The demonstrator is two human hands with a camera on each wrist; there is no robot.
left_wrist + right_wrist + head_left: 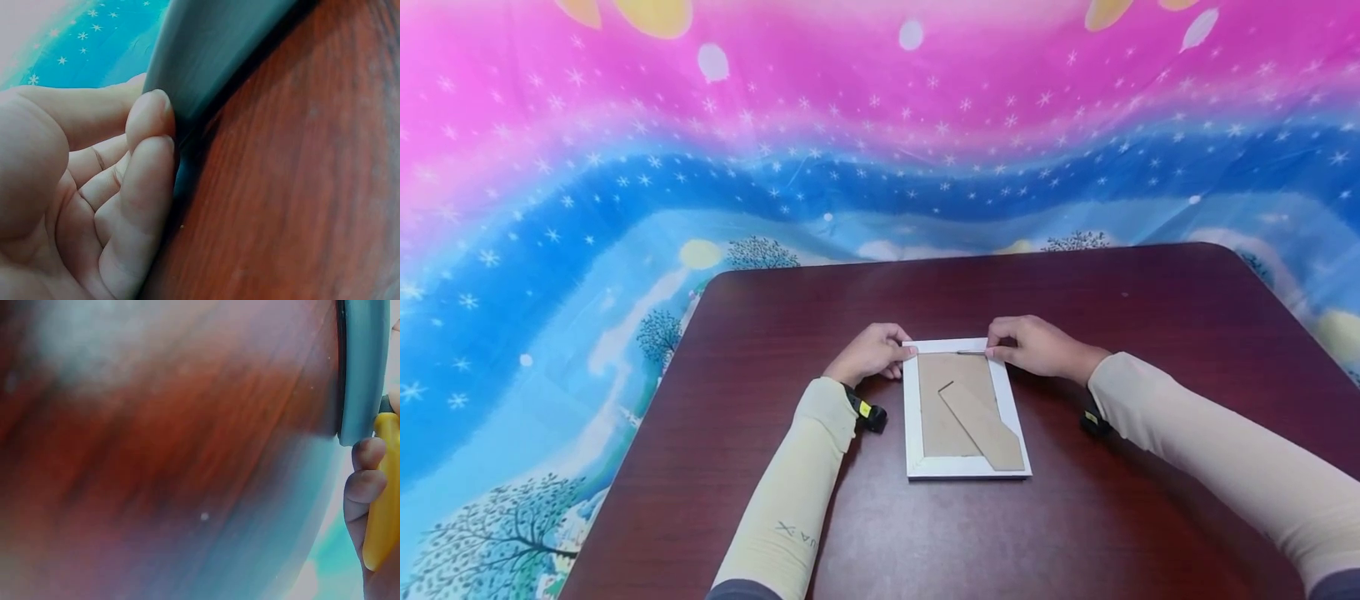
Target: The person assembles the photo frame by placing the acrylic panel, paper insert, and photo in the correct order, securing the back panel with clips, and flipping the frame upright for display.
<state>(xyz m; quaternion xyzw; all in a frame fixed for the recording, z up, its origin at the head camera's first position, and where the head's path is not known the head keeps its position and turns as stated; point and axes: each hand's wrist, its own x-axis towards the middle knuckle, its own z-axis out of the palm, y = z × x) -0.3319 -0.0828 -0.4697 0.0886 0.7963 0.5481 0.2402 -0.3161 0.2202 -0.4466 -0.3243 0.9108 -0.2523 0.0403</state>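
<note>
A white picture frame [913, 417] lies on the table with its brown backing board [936, 425] and slanted stand leg [981, 425] facing up. My left hand [874, 352] pinches its far left corner; in the left wrist view the thumb and fingers [150, 119] meet at the frame's side [206, 50]. At the far right corner, my right hand [1033, 343] holds a screwdriver, whose thin dark shaft [972, 352] lies across the top edge of the backing. Its yellow handle [384, 500] shows in the right wrist view, with fingers curled round it.
The dark red wooden table [775, 333] extends around the frame on all sides. Behind it hangs a pink and blue cloth [880, 150] with snowflakes and trees. Black wrist cameras [871, 414] hang under both wrists, close to the tabletop.
</note>
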